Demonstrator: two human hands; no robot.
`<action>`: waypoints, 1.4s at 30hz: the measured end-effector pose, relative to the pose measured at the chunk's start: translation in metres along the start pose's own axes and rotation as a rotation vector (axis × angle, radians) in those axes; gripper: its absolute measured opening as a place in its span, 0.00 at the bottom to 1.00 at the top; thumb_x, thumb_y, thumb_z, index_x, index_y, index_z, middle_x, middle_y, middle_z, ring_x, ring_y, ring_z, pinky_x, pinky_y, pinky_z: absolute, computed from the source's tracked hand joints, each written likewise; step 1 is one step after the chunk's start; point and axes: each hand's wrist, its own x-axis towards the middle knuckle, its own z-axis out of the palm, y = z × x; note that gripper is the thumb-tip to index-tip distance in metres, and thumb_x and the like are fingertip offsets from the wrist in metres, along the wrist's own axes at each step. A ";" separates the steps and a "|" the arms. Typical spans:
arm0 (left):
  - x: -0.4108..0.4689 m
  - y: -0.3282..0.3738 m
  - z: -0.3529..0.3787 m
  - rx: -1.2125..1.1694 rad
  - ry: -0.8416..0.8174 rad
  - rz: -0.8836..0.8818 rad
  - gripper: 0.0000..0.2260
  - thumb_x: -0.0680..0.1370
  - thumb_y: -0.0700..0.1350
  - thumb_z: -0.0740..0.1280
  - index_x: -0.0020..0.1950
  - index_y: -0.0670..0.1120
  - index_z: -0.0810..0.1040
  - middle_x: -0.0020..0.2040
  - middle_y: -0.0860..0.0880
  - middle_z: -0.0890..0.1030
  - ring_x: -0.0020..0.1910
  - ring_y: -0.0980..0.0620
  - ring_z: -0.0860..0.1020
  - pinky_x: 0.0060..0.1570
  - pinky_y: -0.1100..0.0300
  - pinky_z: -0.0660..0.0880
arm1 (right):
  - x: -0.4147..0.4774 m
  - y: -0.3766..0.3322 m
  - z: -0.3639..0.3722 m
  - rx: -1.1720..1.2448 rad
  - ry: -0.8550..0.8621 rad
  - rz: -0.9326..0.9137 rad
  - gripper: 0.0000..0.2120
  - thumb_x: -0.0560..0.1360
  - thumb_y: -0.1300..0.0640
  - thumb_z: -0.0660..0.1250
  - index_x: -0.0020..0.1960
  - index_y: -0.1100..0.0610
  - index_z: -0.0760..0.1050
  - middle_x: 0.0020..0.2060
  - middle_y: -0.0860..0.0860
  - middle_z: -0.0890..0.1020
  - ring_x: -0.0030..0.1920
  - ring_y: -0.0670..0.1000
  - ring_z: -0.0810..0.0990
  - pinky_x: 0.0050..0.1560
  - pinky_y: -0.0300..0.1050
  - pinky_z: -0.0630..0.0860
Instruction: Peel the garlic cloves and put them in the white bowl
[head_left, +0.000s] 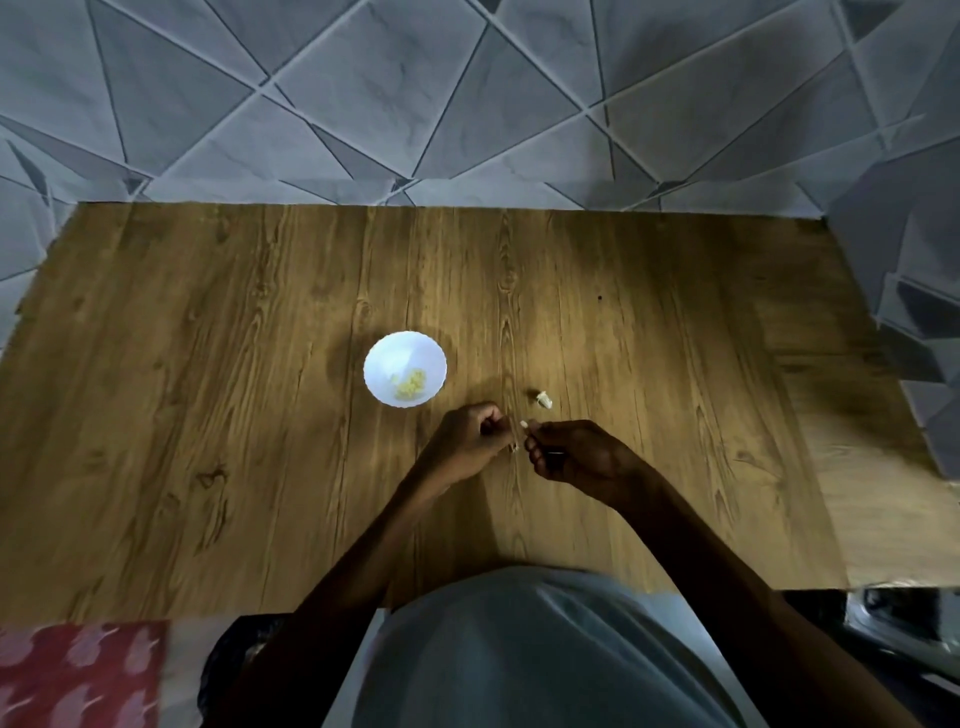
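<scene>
Nearest to me, a grey shirt (519, 649) is filling the bottom of the view, and both forearms are reaching out from it over the wooden table (260, 364). I am watching the garlic clove (524, 424). It is showing as a small pale tip pinched between the thumb and forefinger of the right hand (576, 457), just above the table and to the right of the bowl. The right fingers are curling tightly around it, and the wrist is bending inward so the clove's end is pointing at the other hand.

The left hand (470, 441) is facing it from just beside, its fingers folding into the palm and seeming to pinch a thin strip of skin (514, 448) hanging below them. That strip is too small for me to be sure. I am judging that the hands are set this way to draw the peel off.

The white bowl (395, 353) is standing just ahead of the left hand, handy for dropping, and is holding a little heap of yellowish peeled cloves (411, 385). Another pale piece (541, 400) is lying on the table just beyond the right hand; I cannot tell whether it is a clove or husk.
</scene>
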 end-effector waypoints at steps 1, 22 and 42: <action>0.001 -0.002 0.000 0.032 0.007 0.004 0.06 0.78 0.45 0.67 0.45 0.43 0.79 0.35 0.52 0.79 0.33 0.61 0.76 0.34 0.67 0.69 | 0.001 0.001 0.000 0.005 0.013 0.002 0.06 0.78 0.62 0.66 0.49 0.62 0.81 0.38 0.54 0.81 0.36 0.48 0.78 0.41 0.40 0.77; 0.021 -0.008 0.005 -0.265 0.028 0.064 0.04 0.75 0.41 0.72 0.49 0.46 0.84 0.44 0.49 0.85 0.45 0.51 0.83 0.49 0.46 0.80 | 0.012 0.008 0.001 -0.068 0.078 -0.066 0.08 0.81 0.60 0.63 0.49 0.60 0.80 0.37 0.54 0.79 0.36 0.48 0.75 0.41 0.41 0.72; 0.014 -0.024 0.012 -0.010 0.071 0.190 0.05 0.79 0.43 0.67 0.52 0.45 0.82 0.46 0.54 0.83 0.47 0.62 0.80 0.46 0.64 0.79 | 0.017 0.019 -0.002 -0.436 0.216 -0.235 0.07 0.79 0.64 0.64 0.50 0.63 0.82 0.40 0.56 0.82 0.39 0.50 0.79 0.39 0.41 0.75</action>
